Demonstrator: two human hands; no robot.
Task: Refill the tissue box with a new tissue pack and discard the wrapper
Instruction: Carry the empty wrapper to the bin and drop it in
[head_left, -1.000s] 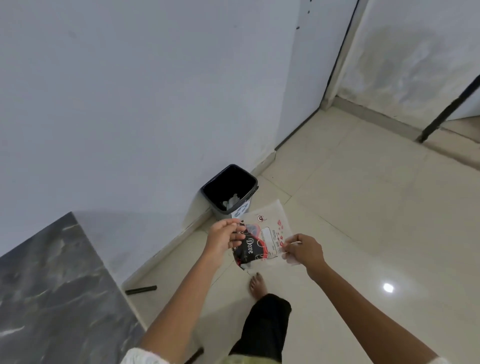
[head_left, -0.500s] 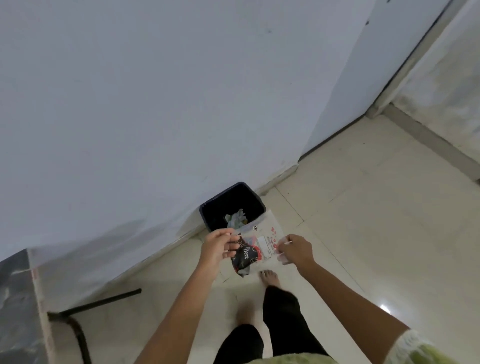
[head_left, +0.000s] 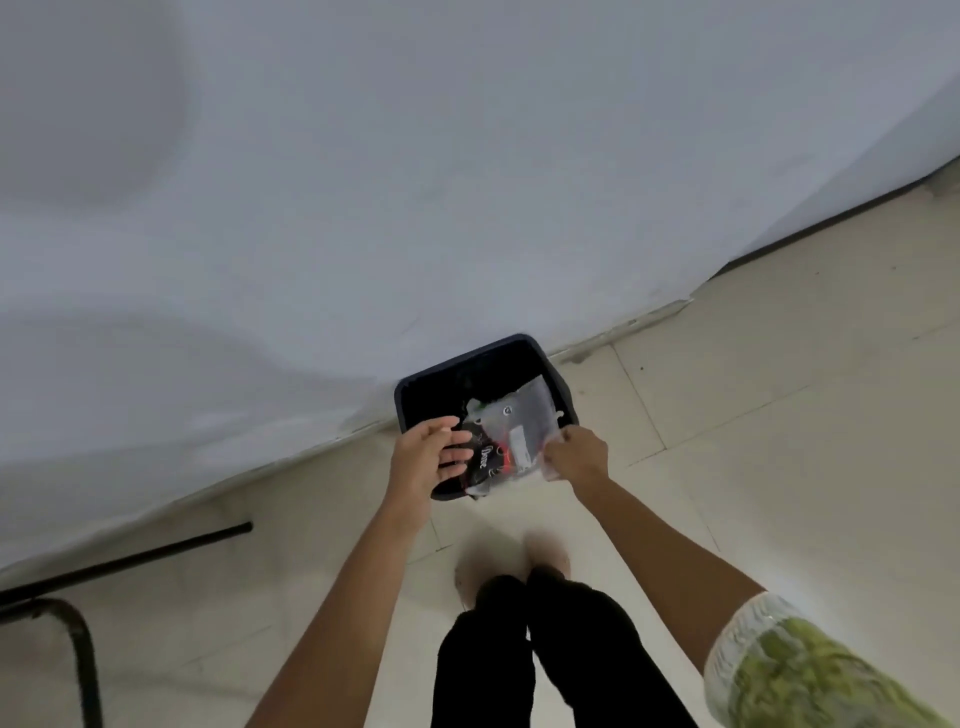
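Note:
The empty tissue wrapper (head_left: 511, 441), clear plastic with a black and red printed patch, hangs spread over the open top of a black waste bin (head_left: 415, 395) that stands on the floor against the white wall. My right hand (head_left: 576, 453) pinches the wrapper's right edge. My left hand (head_left: 428, 457) is at its left side with the fingers spread apart, touching or just off the plastic. Some pale rubbish shows inside the bin behind the wrapper. The tissue box is not in view.
My feet (head_left: 545, 564) and black trouser legs are on the cream tiled floor just short of the bin. Black metal table legs (head_left: 78, 623) stand at the lower left. The white wall (head_left: 467, 182) rises right behind the bin.
I have stepped up to the bin, and the wrapper has moved from in front of it to over its opening. My left hand's fingers have opened off the wrapper's left edge.

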